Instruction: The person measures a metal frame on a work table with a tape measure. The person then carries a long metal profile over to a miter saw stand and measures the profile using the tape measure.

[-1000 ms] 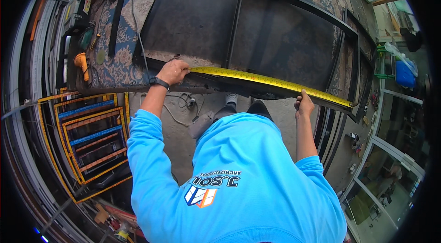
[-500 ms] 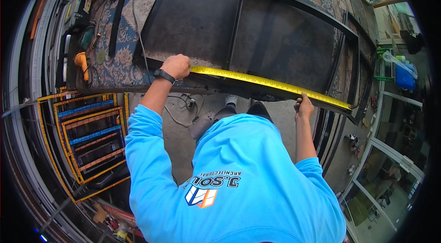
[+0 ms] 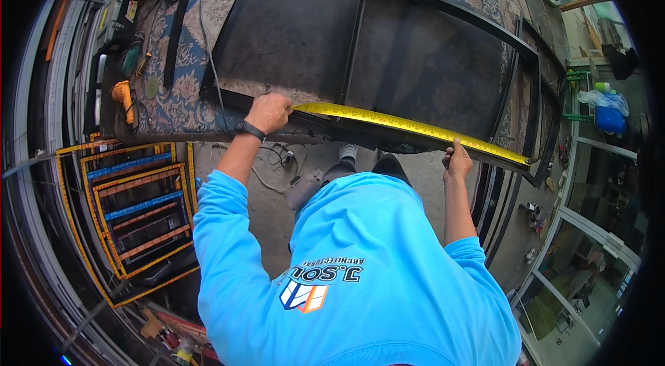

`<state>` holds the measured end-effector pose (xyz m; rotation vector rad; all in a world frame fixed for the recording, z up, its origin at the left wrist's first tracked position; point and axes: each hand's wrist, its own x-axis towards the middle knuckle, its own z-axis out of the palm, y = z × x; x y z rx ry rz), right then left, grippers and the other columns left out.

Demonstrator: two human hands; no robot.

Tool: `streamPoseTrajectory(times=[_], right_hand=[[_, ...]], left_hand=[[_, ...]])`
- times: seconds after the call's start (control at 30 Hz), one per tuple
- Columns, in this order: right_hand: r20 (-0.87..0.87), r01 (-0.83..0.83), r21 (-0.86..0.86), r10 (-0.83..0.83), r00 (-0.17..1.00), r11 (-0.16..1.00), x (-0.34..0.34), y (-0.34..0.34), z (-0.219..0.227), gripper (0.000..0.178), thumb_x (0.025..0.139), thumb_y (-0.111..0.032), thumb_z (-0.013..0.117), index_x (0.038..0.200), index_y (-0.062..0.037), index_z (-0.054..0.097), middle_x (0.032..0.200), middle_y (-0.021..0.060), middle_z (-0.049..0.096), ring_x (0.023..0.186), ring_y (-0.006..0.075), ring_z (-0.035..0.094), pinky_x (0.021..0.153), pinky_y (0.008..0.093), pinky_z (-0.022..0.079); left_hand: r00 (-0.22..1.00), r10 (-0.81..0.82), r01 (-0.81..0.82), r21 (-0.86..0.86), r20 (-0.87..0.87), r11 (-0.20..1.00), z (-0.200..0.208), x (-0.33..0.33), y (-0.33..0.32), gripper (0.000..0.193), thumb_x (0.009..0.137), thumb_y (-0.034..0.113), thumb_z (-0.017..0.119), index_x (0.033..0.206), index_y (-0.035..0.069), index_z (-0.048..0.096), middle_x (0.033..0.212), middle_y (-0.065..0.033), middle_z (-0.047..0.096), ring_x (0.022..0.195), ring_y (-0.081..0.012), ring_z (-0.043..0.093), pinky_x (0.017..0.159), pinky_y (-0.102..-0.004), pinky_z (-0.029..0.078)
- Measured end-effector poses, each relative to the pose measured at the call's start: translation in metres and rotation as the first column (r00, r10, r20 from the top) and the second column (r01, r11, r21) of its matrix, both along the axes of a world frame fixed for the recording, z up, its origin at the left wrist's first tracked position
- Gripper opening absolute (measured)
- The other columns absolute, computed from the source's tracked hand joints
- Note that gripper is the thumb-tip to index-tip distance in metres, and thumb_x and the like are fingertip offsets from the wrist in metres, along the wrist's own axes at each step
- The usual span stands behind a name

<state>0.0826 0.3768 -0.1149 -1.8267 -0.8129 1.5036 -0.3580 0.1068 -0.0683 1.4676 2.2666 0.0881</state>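
A yellow tape measure blade (image 3: 388, 121) is stretched along the near bar of a black rectangular frame (image 3: 449, 4). My left hand (image 3: 270, 114), with a dark band on its wrist, is closed round the left end of the tape; the case, if it is there, is hidden by my fingers. Near the tape's right part, my right hand (image 3: 457, 161) pinches its lower edge between thumb and fingers. The tape runs on past that hand to the frame's right corner. Under the frame lies a large dark sheet (image 3: 294, 27) on the carpet-covered table (image 3: 187, 82).
An orange tool (image 3: 123, 97) lies at the table's left, and a grey cable (image 3: 210, 54) crosses the surface. Taped frames (image 3: 142, 210) lean at lower left beside long metal profiles (image 3: 52, 89). Glass-paned doors (image 3: 596, 227) and a blue container (image 3: 609, 119) stand at right.
My left hand has shifted slightly right and down, and the tape's left end has moved with it. My right hand stays nearly where it was.
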Motion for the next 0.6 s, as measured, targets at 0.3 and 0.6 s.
streamPoseTrajectory(times=[0.3,0.6], right_hand=[[0.025,-0.02,0.015,0.019,0.999,1.0,0.0,0.0,-0.001,0.025,0.095,-0.029,0.071,0.092,-0.0037,0.068,0.065,0.0012,0.061,0.048,0.0069,0.05,0.044,0.0198,0.042],[0.004,-0.106,0.203,0.107,0.994,0.973,0.001,-0.004,-0.007,0.037,0.099,-0.028,0.066,0.069,-0.0088,0.054,0.057,0.0033,0.055,0.046,0.0115,0.047,0.043,0.0275,0.034]], left_hand=[[1.0,0.017,-0.011,0.289,-0.019,0.957,-0.025,0.014,-0.02,0.009,0.086,0.016,0.067,0.089,0.008,0.069,0.085,-0.0111,0.062,0.084,-0.0353,0.065,0.073,-0.0479,0.05],[0.976,-0.016,0.078,0.279,-0.218,0.957,-0.045,0.014,-0.027,0.012,0.086,0.016,0.058,0.087,0.009,0.068,0.092,-0.0155,0.064,0.091,-0.0349,0.061,0.08,-0.0482,0.047]])
